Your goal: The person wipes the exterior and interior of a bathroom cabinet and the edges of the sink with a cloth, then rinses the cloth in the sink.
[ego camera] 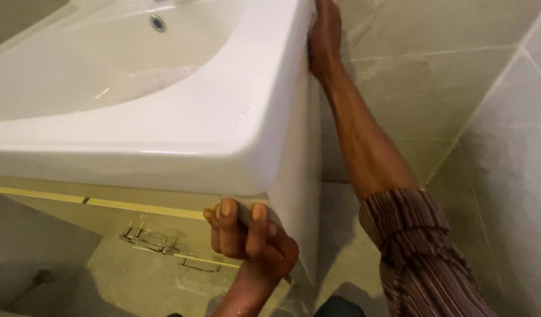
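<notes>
- The white basin is sitting on a pale cabinet beside the tiled wall; it is looking heavy, stiff, glossy, slippery and easy to chip.
- The left hand is curling under its near front corner, seemingly pinching a thin tool.
- The right hand is pressing flat against the far side edge; both hands are well apart.
- Its long axis is running left to right, bowl facing up, drain farthest away.
- Gripping under the thick rim is looking safest.

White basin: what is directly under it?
Under the basin sits a cream cabinet with metal handles; the left hand grips its top corner. Cabinet's inside is hidden.
</notes>
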